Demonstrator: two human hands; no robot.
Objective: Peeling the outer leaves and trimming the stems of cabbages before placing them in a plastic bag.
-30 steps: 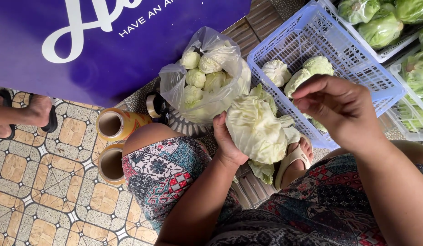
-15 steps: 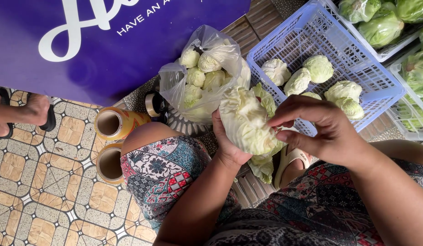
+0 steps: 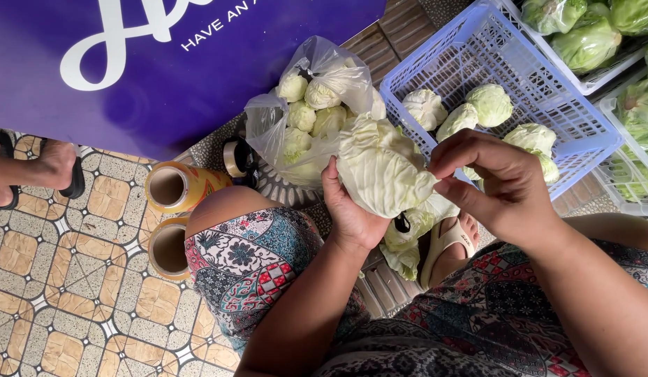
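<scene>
My left hand [image 3: 348, 209] cups a pale green cabbage [image 3: 381, 167] from below, holding it over my knees. My right hand [image 3: 502, 183] touches the cabbage's right side, thumb and fingers pinched on an outer leaf edge. Behind the cabbage a clear plastic bag [image 3: 306, 105] holds several small trimmed cabbages. To the right, a light blue plastic basket [image 3: 491, 49] contains several more cabbages [image 3: 489, 105]. Loose torn leaves [image 3: 408, 241] lie under the held cabbage near my sandalled foot [image 3: 450, 244].
Two rolls of clear wrap [image 3: 172, 187] stand on the tiled floor [image 3: 65, 279] left of my knee. A purple banner [image 3: 142, 63] hangs behind. Another person's foot in a sandal [image 3: 55, 167] is at far left. White crates with wrapped cabbages [image 3: 589, 35] fill the top right.
My right hand came down from above the basket onto the cabbage and pinched a leaf at its right side. The left hand turned the cabbage slightly and lifted it.
</scene>
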